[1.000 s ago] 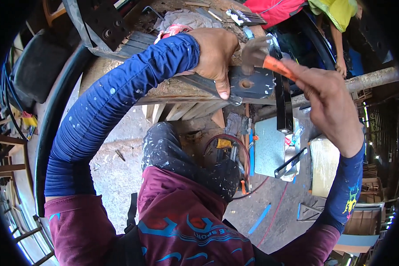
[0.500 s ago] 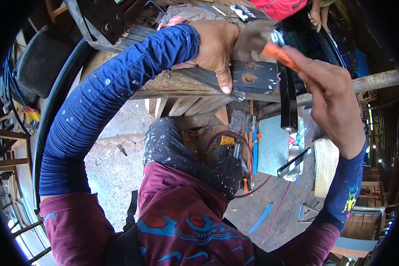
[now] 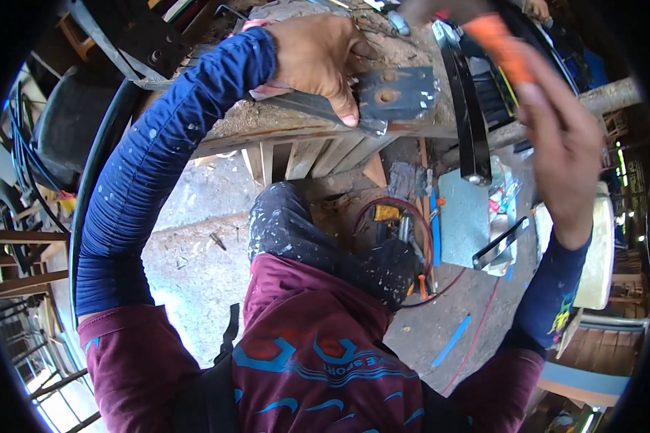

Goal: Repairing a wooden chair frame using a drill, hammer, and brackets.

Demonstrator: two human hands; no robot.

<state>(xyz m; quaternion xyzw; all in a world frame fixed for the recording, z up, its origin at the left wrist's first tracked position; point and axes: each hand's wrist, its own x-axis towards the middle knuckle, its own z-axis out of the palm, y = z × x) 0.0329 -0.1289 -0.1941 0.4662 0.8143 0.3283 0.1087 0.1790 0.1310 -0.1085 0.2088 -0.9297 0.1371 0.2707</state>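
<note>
My left hand (image 3: 318, 65) grips a dark flat plate (image 3: 408, 97) with holes, its thumb pressed near a bent metal end, on the edge of a rough wooden bench (image 3: 220, 137). My right hand (image 3: 563, 144) is closed around a hammer's orange handle (image 3: 502, 43), held raised at the right of the plate; the hammer head reaches the top of the view and is blurred. A black square tube (image 3: 466, 108) stands out from the bench beside the plate, its end pointing toward me. A pink cloth (image 3: 267, 90) is partly hidden under my left wrist.
A dark bracket (image 3: 144, 43) is at upper left. A co-worker's hand (image 3: 538, 9) is at the top right. A rusty pipe (image 3: 607, 97) runs at right. On the floor are a coiled red hose (image 3: 361, 209), tools, a speckled panel (image 3: 458, 224) and blue strips (image 3: 451, 339).
The hammer has risen up and right from over the plate with my right hand. My left hand, the plate and the bench appear higher and further left in view.
</note>
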